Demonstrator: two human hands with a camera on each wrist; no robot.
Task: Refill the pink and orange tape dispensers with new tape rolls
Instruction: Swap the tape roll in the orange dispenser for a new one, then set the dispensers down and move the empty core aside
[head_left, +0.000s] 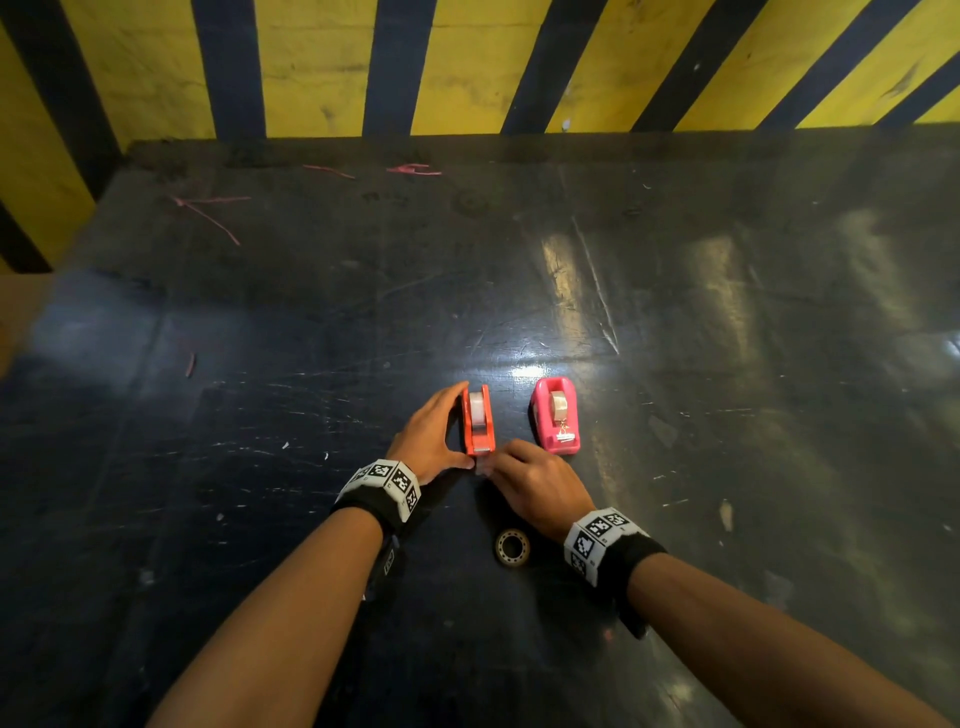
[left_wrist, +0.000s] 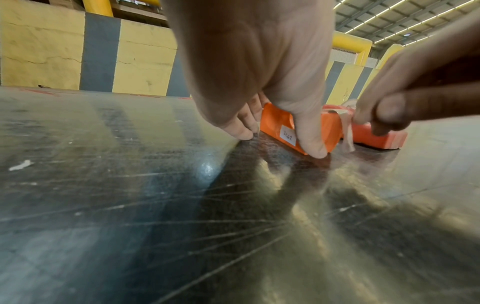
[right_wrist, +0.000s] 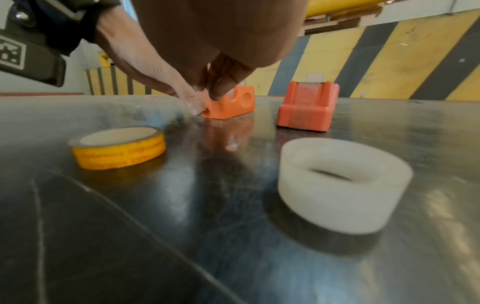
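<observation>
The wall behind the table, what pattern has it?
Yellow and dark slanted stripes on the wall, clearest in head view.

Likely warehouse: yellow-black hazard-striped barrier (head_left: 332, 67), scratched dark worktable (head_left: 675, 312), high strip-lit roof (left_wrist: 389, 18).

Table top (head_left: 675, 312): dark, hard, glossy sheet, heavily scratched and scuffed, strong light glare (material itself unclear). Orange dispenser (head_left: 478, 422): smooth moulded plastic, satin sheen, small white paper label (left_wrist: 288, 136) on its side. Pink dispenser (head_left: 555, 415): same smooth plastic, slightly glossier. Tape strip (left_wrist: 347, 131) pulled off the orange one: thin, translucent film, crinkled. Loose tape roll (right_wrist: 118, 147): yellow-orange printed band, smooth and shiny. White ring (right_wrist: 342, 185): frosted, translucent, matt-looking plastic. Wall (head_left: 467, 67) behind: rough, matt painted masonry, yellow and dark stripes, cracked. Wrist bands (head_left: 387, 491): black matt cloth.
</observation>
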